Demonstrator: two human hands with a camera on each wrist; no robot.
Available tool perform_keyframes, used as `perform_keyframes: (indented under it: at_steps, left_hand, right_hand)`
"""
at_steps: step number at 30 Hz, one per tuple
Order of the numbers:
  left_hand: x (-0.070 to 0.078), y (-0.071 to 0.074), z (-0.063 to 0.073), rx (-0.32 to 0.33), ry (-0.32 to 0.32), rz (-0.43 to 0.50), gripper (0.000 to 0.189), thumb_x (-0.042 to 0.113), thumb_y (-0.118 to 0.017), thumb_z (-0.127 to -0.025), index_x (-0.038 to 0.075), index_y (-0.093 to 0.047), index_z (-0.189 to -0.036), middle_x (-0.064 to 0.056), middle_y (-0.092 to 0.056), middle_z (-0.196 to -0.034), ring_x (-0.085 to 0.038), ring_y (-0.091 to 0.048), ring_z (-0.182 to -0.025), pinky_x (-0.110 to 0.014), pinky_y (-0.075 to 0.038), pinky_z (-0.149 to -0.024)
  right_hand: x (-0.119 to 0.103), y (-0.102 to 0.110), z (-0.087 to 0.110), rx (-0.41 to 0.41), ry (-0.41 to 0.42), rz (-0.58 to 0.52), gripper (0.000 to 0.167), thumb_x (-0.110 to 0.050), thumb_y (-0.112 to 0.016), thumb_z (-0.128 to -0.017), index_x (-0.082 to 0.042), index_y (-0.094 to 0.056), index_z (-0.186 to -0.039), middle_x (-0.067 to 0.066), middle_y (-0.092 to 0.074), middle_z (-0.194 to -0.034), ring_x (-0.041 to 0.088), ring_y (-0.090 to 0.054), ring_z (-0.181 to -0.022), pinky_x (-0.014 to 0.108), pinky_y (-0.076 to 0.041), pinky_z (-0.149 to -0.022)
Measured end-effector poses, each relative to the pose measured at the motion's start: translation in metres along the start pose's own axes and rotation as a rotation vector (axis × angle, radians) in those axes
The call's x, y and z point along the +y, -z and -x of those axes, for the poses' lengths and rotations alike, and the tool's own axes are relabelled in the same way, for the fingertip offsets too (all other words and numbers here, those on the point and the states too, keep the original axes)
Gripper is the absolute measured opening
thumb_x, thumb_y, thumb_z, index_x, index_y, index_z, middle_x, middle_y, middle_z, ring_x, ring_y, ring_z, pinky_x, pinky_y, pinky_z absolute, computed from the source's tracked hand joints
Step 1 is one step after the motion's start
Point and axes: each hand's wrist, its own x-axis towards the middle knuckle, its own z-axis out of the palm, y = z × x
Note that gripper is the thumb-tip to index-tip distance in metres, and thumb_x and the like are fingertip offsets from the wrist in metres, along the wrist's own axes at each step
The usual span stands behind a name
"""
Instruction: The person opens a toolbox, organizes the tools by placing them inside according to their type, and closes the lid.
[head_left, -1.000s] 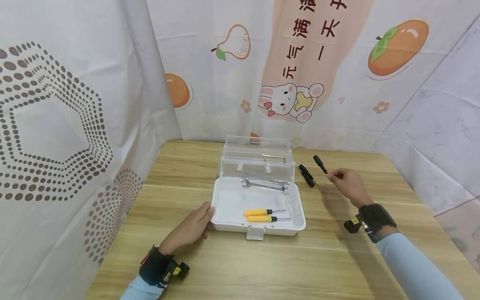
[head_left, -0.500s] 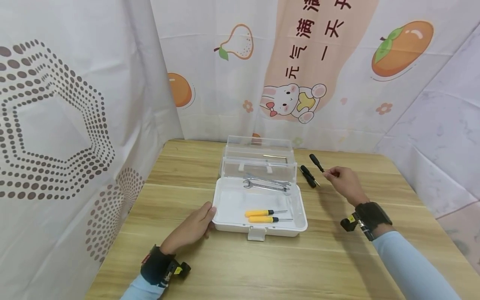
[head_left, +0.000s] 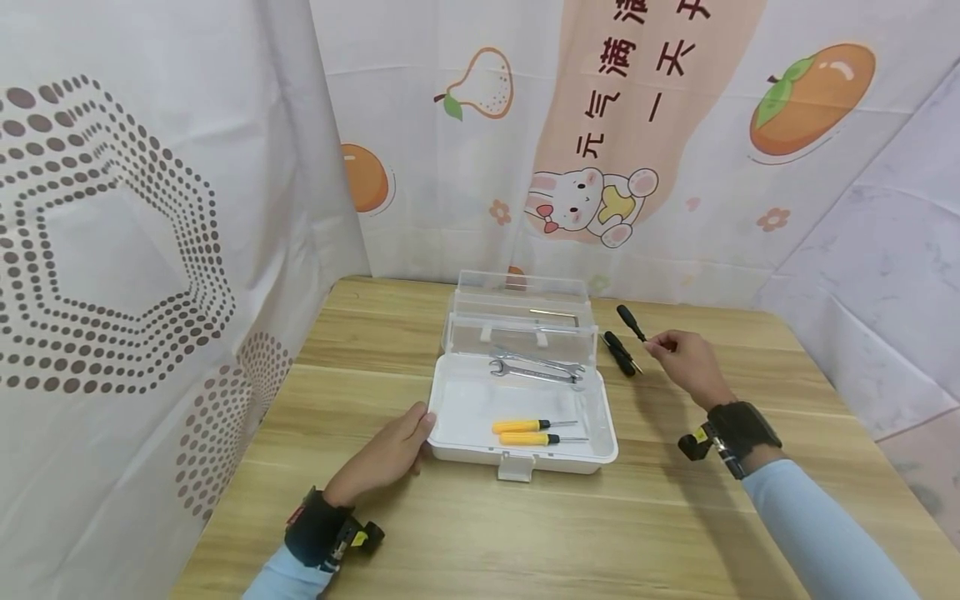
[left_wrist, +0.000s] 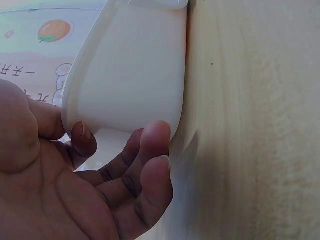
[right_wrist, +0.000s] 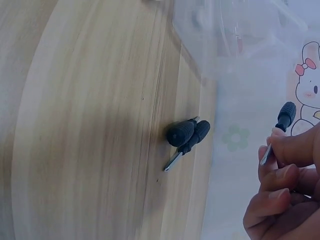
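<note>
My right hand (head_left: 690, 367) pinches a black-handled screwdriver (head_left: 628, 320) by its metal shaft, above the table. In the right wrist view its handle (right_wrist: 287, 114) points up and the tip sticks out below my thumb. Two more black screwdrivers (head_left: 622, 354) lie crossed on the table, just left of that hand. My left hand (head_left: 386, 454) grips the front left corner of an open white toolbox (head_left: 457, 392), thumb at the rim and fingers bent along the outer wall (left_wrist: 135, 75). Two yellow-handled screwdrivers (head_left: 525, 438) and two wrenches (head_left: 534, 372) lie in the box.
The clear lid (head_left: 521, 296) is tipped back behind the toolbox, and a hex key (head_left: 555, 314) shows in it. A clear latch (head_left: 516, 468) hangs at the box's front. Printed curtains (head_left: 420, 225) stand behind the wooden table (head_left: 570, 542).
My right hand has shifted slightly left with the black-handled screwdriver, nearer to the crossed pair. The whole head view has drifted a little. My left hand stays at the toolbox corner.
</note>
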Motion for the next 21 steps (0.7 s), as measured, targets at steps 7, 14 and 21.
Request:
perform_keyframes:
  at_steps: [7, 14, 21]
  left_hand:
    - [-0.001, 0.0, -0.0015, 0.0, -0.01, -0.014, 0.043, 0.043, -0.028, -0.114, 0.007, -0.051, -0.113, -0.011, -0.06, -0.074, -0.023, -0.056, -0.063, -0.032, -0.041, -0.058]
    - [-0.0022, -0.001, -0.0014, 0.003, -0.016, -0.019, 0.042, 0.042, -0.028, -0.114, 0.007, -0.051, -0.112, -0.01, -0.059, -0.073, -0.022, -0.055, -0.062, -0.031, -0.041, -0.058]
    - [-0.0019, -0.0015, -0.0011, 0.011, -0.01, -0.012, 0.042, 0.043, -0.027, -0.114, 0.008, -0.051, -0.114, -0.011, -0.06, -0.077, -0.023, -0.057, -0.063, -0.033, -0.042, -0.059]
  right_hand:
    - [-0.0036, -0.0033, -0.003, 0.007, -0.005, -0.01, 0.027, -0.025, -0.06, -0.106, 0.0, -0.07, -0.108, 0.017, -0.068, -0.1, 0.026, -0.054, -0.081, 0.036, -0.044, -0.067]
    - [-0.0067, -0.0065, -0.0057, 0.017, -0.006, -0.014, 0.03, -0.028, -0.061, -0.106, 0.0, -0.069, -0.107, 0.019, -0.067, -0.099, 0.026, -0.054, -0.081, 0.035, -0.045, -0.067]
    - [-0.0094, -0.008, -0.0087, 0.029, 0.005, -0.019, 0.03, -0.026, -0.061, -0.106, 0.002, -0.069, -0.109, 0.02, -0.067, -0.1, 0.026, -0.054, -0.082, 0.033, -0.046, -0.066]
